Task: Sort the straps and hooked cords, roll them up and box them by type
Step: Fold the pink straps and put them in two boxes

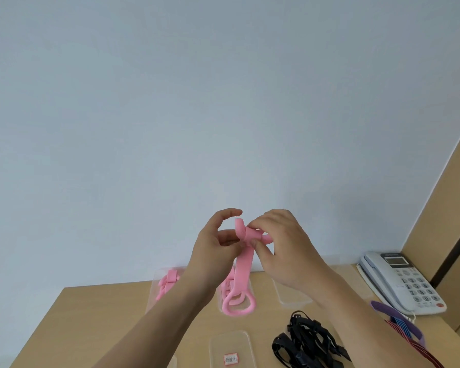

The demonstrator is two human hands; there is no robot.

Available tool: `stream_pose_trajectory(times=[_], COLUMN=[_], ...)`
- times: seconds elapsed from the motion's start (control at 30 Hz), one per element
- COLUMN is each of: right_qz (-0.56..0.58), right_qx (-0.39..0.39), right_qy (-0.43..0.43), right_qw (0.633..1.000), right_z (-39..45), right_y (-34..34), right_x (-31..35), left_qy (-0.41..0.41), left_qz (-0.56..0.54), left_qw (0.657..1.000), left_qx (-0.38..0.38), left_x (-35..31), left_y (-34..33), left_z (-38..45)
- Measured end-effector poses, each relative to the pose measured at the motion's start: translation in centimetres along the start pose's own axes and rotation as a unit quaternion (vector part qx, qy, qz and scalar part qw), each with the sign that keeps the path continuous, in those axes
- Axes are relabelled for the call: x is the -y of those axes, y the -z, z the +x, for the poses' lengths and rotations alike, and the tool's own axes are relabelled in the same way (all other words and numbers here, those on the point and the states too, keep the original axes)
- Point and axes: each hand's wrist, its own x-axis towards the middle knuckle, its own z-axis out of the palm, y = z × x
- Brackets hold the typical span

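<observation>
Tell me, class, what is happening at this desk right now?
A person holds a pink strap up above the desk, the left hand and right hand both pinching its top end, where it is being wound; its looped end hangs down. More pink straps lie in a clear box behind. Black straps are piled unsorted on the desk, beside a phone.

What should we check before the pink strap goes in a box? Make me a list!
1. Both hands hold the pink strap: ok, left hand and right hand pinch its top.
2. Strap fully rolled: not ok, a long tail with a loop end hangs down.
3. Box with pink straps in reach: ok, on the table behind the left arm.
4. Black straps kept apart: ok, a separate pile.
5. Room left in that box: cannot tell.
</observation>
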Motion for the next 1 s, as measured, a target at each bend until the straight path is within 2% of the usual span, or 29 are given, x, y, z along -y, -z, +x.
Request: stream_pose_trajectory(times=[0.4,0.57,1.0], right_qz=[0.017,-0.003,-0.049], right_qx=[-0.096,-0.149,-0.182], right_qy=[0.01,0.01,0.084], right_qw=[0.995,0.989,0.978], right_z=[0.3,0.1,-0.3], right_y=[-0.4,-0.5,-0.4], right_x=[-0.3,-0.4,-0.4], left_qy=[0.057,0.057,0.042], left_qz=[0.017,0.014,-0.057], left_qw=[0.998,0.998,0.997], left_qx=[-0.008,0.02,0.024], left_x=[0.6,0.2,-1.1], left_y=[-0.1,-0.2,-0.4], left_z=[0.6,0.6,0.2])
